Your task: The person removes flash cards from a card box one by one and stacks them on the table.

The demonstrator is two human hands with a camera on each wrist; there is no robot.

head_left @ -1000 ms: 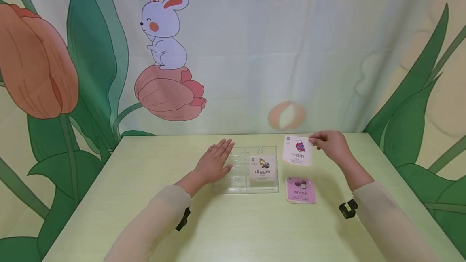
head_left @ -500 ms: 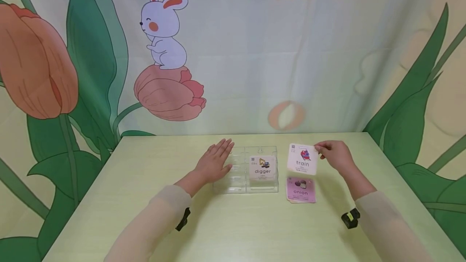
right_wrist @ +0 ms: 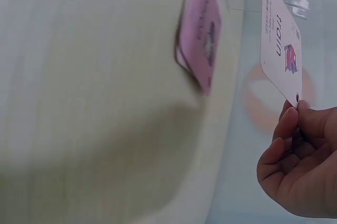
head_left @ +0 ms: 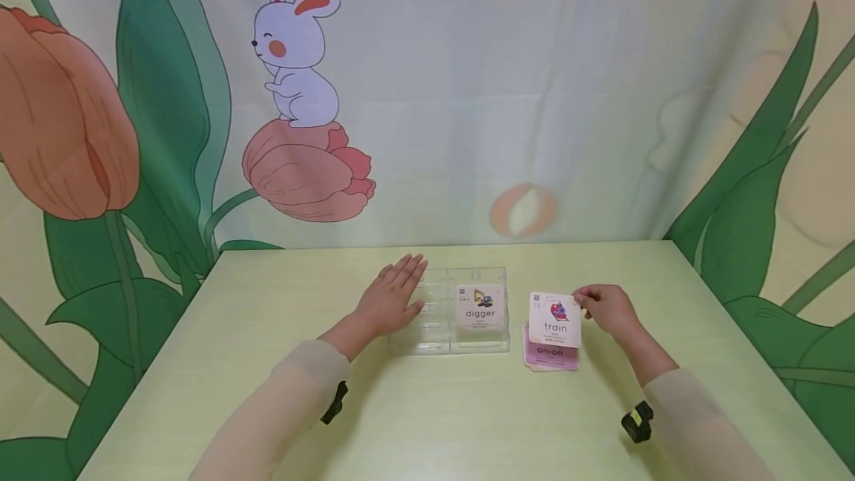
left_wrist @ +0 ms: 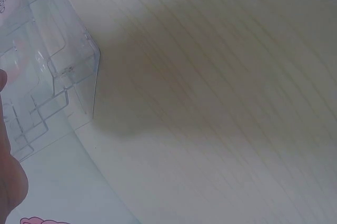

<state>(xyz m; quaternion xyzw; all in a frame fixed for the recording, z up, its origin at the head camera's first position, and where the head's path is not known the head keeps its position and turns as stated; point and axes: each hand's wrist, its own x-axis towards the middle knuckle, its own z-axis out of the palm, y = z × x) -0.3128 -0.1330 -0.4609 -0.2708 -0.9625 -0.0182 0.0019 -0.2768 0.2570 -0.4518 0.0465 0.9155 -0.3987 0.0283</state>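
Note:
My right hand point(head_left: 609, 309) pinches the corner of a white flashcard point(head_left: 554, 321) that reads "train". In the right wrist view the train card point(right_wrist: 280, 42) hangs above the table, apart from the pink onion card point(right_wrist: 202, 29). In the head view it overlaps the top of the onion card point(head_left: 553, 357), which lies on a small stack. My left hand point(head_left: 387, 300) rests with straight fingers on the left side of a clear plastic card holder point(head_left: 437, 347). A digger card point(head_left: 479, 308) sits in the holder's right compartment.
The pale yellow-green table point(head_left: 467, 421) ends at a curtain point(head_left: 427, 132) printed with a rabbit and tulips. Black wrist cameras point(head_left: 637, 421) hang below both sleeves.
My right hand has brought the train card down and nearer to me, from above and behind the onion card to over its top part. The left hand has stayed on the holder.

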